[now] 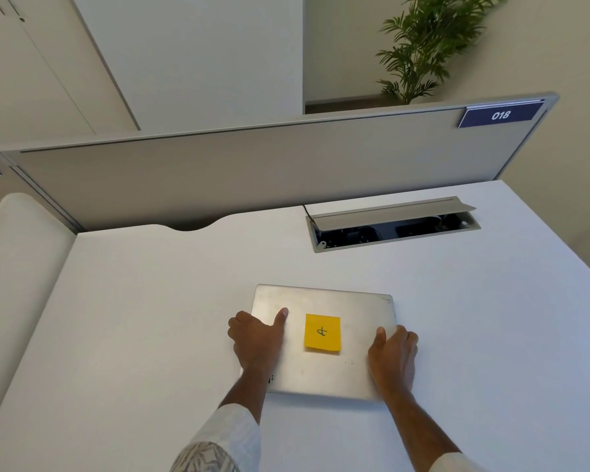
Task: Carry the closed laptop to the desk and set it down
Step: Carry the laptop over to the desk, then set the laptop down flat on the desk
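A closed silver laptop [341, 301] lies flat on the white desk [150, 318], near its front middle. A yellow sticky note [322, 332] with a handwritten mark is stuck on the lid. My left hand [258, 338] grips the laptop's left edge, thumb on top of the lid. My right hand [394, 357] holds the right edge, thumb resting on the lid and fingers wrapped down the side. Whether the laptop's underside touches the desk all along cannot be told.
An open cable hatch [392, 224] with a raised grey flap sits in the desk behind the laptop. A grey partition [252, 168] bearing a "018" label [500, 115] lines the far edge. A plant [419, 52] stands beyond; a white padded surface [17, 253] lies left.
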Available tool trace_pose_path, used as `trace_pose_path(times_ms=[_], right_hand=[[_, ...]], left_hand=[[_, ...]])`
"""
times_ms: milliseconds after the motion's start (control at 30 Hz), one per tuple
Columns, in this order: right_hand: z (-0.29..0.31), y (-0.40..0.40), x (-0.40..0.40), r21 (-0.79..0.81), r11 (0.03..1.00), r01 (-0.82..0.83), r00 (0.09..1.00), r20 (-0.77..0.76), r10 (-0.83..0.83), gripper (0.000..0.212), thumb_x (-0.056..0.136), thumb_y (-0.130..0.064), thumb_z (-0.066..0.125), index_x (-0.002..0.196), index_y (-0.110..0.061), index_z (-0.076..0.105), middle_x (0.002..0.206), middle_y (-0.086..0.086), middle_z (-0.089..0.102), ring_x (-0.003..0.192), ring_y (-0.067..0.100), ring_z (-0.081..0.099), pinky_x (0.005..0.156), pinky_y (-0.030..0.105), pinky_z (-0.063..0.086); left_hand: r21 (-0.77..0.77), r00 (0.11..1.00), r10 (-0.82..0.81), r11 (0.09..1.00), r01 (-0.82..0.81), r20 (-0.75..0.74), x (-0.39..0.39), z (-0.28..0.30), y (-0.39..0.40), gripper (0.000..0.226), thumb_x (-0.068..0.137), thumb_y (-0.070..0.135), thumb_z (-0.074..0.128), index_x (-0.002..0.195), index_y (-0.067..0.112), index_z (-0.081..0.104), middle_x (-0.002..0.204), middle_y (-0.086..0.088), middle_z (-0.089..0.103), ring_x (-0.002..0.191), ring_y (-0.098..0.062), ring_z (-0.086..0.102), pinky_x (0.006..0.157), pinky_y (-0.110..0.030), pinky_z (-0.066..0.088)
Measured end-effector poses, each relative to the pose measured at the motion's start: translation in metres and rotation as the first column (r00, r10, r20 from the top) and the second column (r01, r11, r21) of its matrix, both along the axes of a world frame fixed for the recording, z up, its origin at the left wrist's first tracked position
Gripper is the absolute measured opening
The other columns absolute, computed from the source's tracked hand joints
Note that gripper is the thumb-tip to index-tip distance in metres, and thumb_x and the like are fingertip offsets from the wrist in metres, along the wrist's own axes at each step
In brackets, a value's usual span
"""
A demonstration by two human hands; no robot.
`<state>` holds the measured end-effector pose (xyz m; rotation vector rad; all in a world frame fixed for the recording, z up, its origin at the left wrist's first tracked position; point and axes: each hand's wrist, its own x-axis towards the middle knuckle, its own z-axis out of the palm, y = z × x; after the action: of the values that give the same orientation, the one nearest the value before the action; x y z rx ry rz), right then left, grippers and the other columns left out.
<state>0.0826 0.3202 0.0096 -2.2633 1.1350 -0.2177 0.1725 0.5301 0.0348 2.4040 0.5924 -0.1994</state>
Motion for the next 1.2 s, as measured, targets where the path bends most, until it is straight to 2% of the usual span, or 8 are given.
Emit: trace_pose_path(times_ms=[333, 733, 1200], right_hand=[[-0.007, 0.017, 0.000, -0.062, 0.994, 0.094, 0.996, -0.005, -0.094, 0.030, 0.095, -0.023, 0.054, 0.108, 0.005, 0.053, 0.104, 0.024, 0.053, 0.093, 0.043, 0.055, 0.075, 0.049, 0.049], [-0.010, 0.044, -0.008, -0.105, 0.980, 0.170, 0.984, -0.026, -0.174, 0.028, 0.094, -0.023, 0.057, 0.105, 0.002, 0.052, 0.102, 0.023, 0.052, 0.091, 0.043, 0.051, 0.074, 0.051, 0.046], [-0.014, 0.046, -0.009, -0.139, 0.975, 0.173, 0.978, -0.096, -0.187, 0.028, 0.095, -0.027, 0.055, 0.103, 0.000, 0.052, 0.104, 0.021, 0.050, 0.092, 0.041, 0.050, 0.075, 0.048, 0.045]], left_hand=[[0.079, 0.998, -0.067, 0.995, 0.067, 0.003, 0.013, -0.016, 0.004, 0.085, 0.077, 0.071, 0.066, 0.119, -0.001, 0.048, 0.121, -0.016, 0.050, 0.118, -0.035, 0.049, 0.089, -0.049, 0.051], [0.213, 0.990, -0.133, 0.969, 0.122, 0.038, 0.022, -0.025, 0.013, 0.080, 0.077, 0.072, 0.065, 0.113, 0.002, 0.053, 0.115, -0.014, 0.054, 0.110, -0.035, 0.052, 0.089, -0.049, 0.045], [0.234, 0.985, -0.160, 0.962, 0.143, 0.056, 0.020, -0.025, 0.015, 0.076, 0.079, 0.070, 0.064, 0.109, 0.001, 0.054, 0.113, -0.015, 0.053, 0.108, -0.036, 0.051, 0.089, -0.048, 0.044]])
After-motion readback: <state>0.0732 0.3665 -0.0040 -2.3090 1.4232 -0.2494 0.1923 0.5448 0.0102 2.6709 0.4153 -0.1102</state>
